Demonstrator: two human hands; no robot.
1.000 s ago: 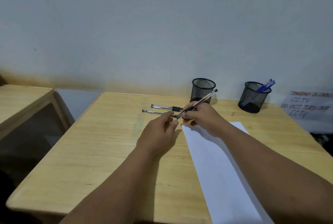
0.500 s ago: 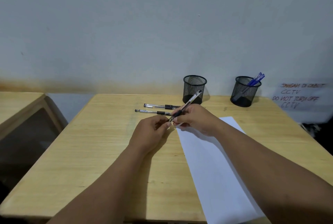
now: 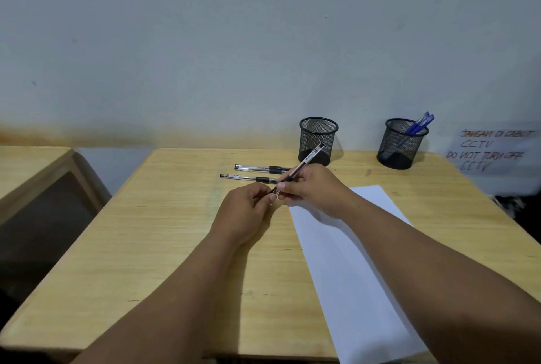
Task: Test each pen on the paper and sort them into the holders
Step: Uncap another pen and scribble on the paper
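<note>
Pen (image 3: 301,165), light and stiff (likely slick on its clear barrel), slants above the table (image 3: 164,232) beside the paper (image 3: 345,261); the right hand (image 3: 310,188) pinches its dark grip, the best hold, while the left hand (image 3: 244,211) pinches its tip end, perhaps the cap.

Handwritten in red on a white paper sign (image 3: 494,150) against the wall, right of the desk (image 3: 175,232): "JANGAN DI CABUT CCTV", then "DO NOT TURN OFF CCTV". Small label on held pen (image 3: 304,163): too tiny to read.
</note>
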